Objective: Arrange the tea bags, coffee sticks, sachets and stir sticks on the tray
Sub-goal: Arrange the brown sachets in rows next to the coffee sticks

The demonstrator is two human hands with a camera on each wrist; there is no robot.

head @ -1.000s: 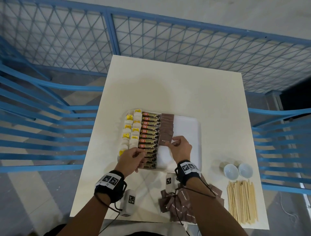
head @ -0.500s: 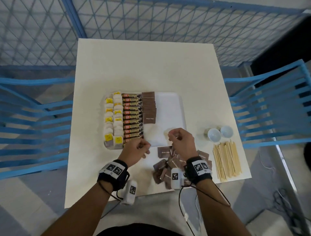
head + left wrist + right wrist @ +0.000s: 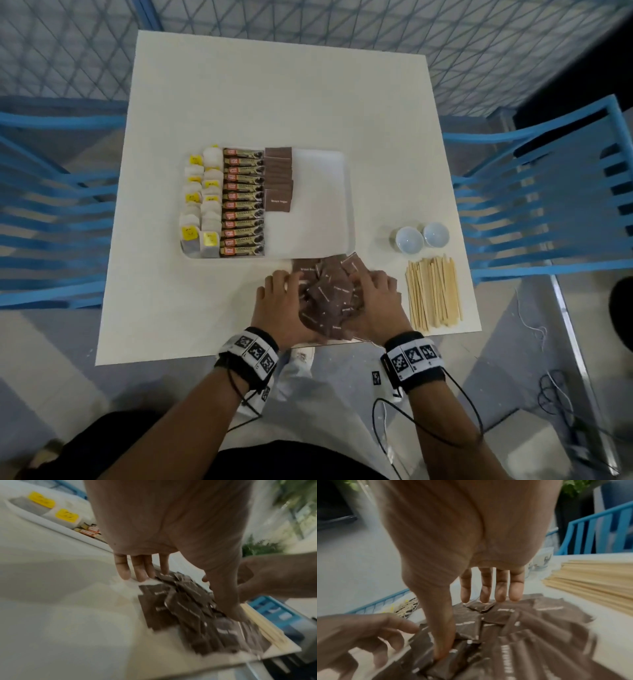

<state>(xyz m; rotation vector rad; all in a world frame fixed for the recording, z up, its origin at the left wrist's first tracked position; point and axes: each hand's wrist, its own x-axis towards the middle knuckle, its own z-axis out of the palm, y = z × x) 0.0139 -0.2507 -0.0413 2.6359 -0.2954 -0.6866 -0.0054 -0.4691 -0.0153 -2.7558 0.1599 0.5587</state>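
A white tray (image 3: 322, 205) holds two columns of tea bags (image 3: 200, 205), a column of coffee sticks (image 3: 243, 202) and a short column of brown sugar sachets (image 3: 279, 180). Its right half is bare. A loose pile of brown sachets (image 3: 330, 298) (image 3: 188, 609) (image 3: 522, 628) lies on the table just in front of the tray. My left hand (image 3: 286, 301) (image 3: 142, 573) presses the pile's left side with straight fingers. My right hand (image 3: 375, 301) (image 3: 491, 595) presses its right side the same way, thumb dug into the sachets. Wooden stir sticks (image 3: 433, 291) (image 3: 594, 577) lie to the right.
Two small white cups (image 3: 419, 238) stand behind the stir sticks. The white table (image 3: 274, 85) is fenced by blue railings (image 3: 548, 192) on both sides and a mesh fence behind. The pile lies close to the table's near edge.
Both hands have left the tray and come down toward me onto the loose sachet pile, one on each side. The camera has tilted down and back.
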